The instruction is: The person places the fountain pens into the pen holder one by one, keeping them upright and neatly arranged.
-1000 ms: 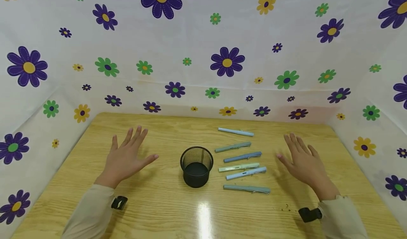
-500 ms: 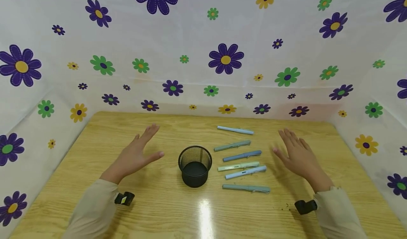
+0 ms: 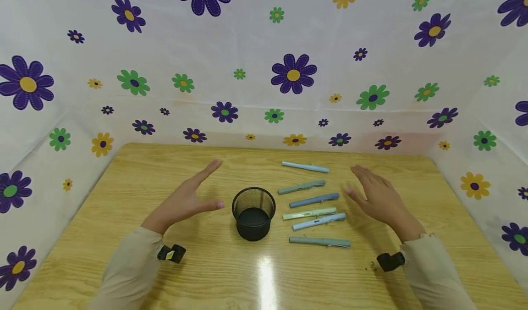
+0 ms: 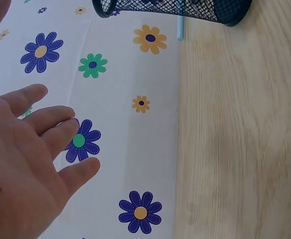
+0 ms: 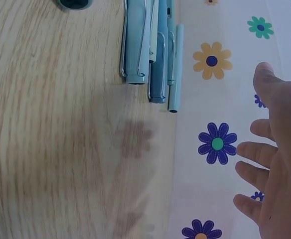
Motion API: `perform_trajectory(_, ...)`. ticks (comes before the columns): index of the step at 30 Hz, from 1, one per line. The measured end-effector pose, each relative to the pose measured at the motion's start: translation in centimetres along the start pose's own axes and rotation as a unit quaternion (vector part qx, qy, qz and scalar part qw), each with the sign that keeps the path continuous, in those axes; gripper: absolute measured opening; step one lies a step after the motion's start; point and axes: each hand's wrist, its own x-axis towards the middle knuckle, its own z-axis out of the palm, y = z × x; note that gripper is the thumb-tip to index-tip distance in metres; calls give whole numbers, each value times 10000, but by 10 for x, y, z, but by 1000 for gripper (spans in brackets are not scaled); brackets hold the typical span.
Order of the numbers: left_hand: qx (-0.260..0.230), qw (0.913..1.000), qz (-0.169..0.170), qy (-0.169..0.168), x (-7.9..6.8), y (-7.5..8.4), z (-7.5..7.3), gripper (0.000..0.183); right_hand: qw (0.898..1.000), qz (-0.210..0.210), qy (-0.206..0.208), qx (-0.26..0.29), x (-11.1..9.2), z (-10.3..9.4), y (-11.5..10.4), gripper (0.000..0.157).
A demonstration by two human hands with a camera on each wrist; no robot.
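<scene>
A black mesh pen cup stands upright on the wooden table, with nothing inside it. To its right lie several pens in blue and green shades, among them a light blue pen at the back, a dark blue pen, a pale green pen and a grey-green pen at the front. My left hand hovers left of the cup, thumb and fingers spread apart, holding nothing. Over on the pens' right side, my right hand is also held up with relaxed fingers and touches none of them.
White cloth with a flower print walls the table in at the back and both sides. A small black camera sits at each wrist, the left camera and the right camera. Tiny dark specks lie on the wood near the right wrist.
Both hands have moved inward, the left toward the cup and the right toward the pens. The left hand has turned onto its edge. Cup and pens lie as before.
</scene>
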Motion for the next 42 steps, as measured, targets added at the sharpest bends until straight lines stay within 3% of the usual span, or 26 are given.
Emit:
perform_trajectory(13,-444,9985,147,-302,6,8,13,97,9988,-135,-275,394,8,13,2,65)
perform_trajectory(24,-630,9961,253,-569,11,12,24,99,9928,-543,-376,995,13,19,2,53)
perform_trajectory(42,-737,9920,152,-1016,17,15,39,104,9855,-530,-729,1438,20,32,10,47)
